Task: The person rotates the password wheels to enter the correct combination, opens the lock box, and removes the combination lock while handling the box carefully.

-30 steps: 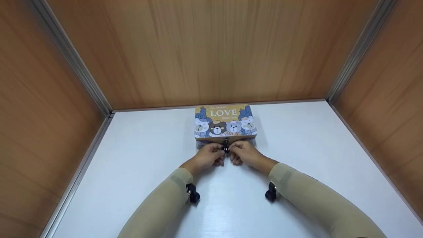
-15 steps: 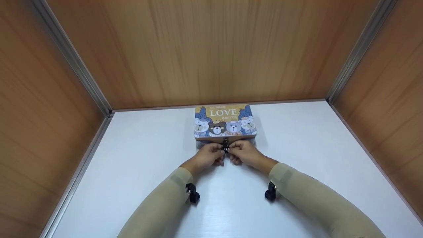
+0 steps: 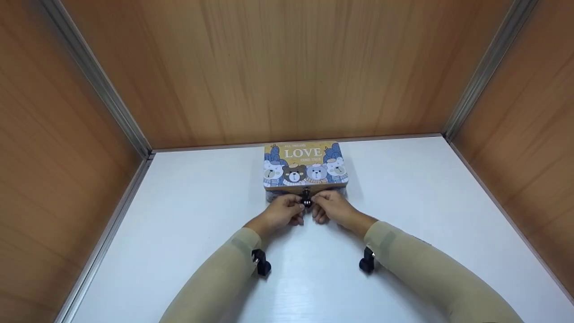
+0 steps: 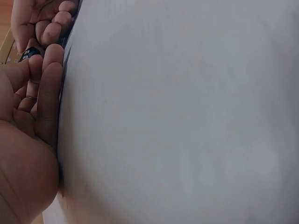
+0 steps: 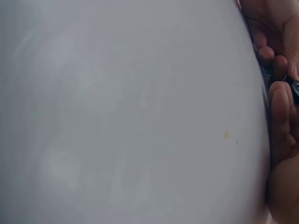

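Observation:
A tin box [image 3: 305, 170] with a yellow and blue lid, printed with bears and "LOVE", stands shut against the back wall. From the clasp at its front hangs a small black combination padlock [image 3: 306, 202]. My left hand [image 3: 282, 211] pinches the padlock from the left between thumb and curled fingers. On its right side, my right hand [image 3: 332, 209] holds thumb and forefinger at its edge, other fingers curled below. White marks show on the padlock [image 4: 30, 53] in the left wrist view. Only a sliver of the padlock [image 5: 294, 87] appears in the right wrist view.
The box rests on a white tabletop [image 3: 202, 193]. A wooden back panel [image 3: 291, 72] and wooden side panels, a left one [image 3: 58, 148] and a right one [image 3: 524, 148], enclose it. Black wrist cameras sit below both sleeves.
My right thumb and forefinger shift slightly down onto the padlock, then back up and right, leaving its front more visible. The left hand and the box stay put.

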`<action>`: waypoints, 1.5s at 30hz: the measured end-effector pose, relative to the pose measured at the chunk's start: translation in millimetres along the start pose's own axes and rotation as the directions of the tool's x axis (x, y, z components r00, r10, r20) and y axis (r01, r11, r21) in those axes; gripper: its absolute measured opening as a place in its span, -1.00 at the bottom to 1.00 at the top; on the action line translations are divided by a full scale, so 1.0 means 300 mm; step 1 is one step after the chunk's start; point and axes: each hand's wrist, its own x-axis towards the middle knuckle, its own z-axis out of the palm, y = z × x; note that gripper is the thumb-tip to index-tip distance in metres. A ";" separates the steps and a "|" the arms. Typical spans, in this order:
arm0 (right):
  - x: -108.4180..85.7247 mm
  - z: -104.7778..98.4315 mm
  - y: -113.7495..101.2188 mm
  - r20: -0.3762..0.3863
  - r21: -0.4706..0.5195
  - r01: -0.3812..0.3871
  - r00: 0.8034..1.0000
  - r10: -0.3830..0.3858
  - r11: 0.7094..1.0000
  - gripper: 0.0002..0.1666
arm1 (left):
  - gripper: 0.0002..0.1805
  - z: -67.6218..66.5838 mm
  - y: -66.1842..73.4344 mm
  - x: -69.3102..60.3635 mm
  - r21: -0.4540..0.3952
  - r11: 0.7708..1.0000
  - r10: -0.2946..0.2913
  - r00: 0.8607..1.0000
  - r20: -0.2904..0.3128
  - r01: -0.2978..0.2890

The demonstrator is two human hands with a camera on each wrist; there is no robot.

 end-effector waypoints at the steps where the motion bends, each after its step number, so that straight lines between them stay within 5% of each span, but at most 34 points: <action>1: -0.001 0.001 -0.002 -0.002 0.007 -0.003 1.000 0.003 1.000 -0.60 | -0.77 0.000 0.000 -0.001 0.000 1.000 -0.001 1.000 0.000 0.001; 18: 0.002 0.002 0.010 -0.014 -0.001 0.000 1.000 0.000 1.000 -0.87 | -0.75 0.000 -0.002 0.004 -0.016 1.000 -0.005 1.000 -0.005 0.005; 28: 0.004 0.008 0.006 -0.010 -0.065 0.010 1.000 -0.011 0.998 -0.79 | -0.81 0.008 -0.004 0.004 -0.048 0.999 0.016 1.000 -0.004 -0.016; 37: 0.001 0.002 0.001 -0.008 0.004 -0.006 1.000 0.006 1.000 -0.61 | -0.80 0.005 0.006 -0.004 -0.037 0.999 0.009 1.000 0.000 -0.009; 45: 0.002 0.004 0.008 -0.022 -0.001 -0.016 1.000 0.016 1.000 -0.79 | -0.81 0.006 -0.001 0.001 -0.041 0.999 0.009 1.000 0.000 -0.009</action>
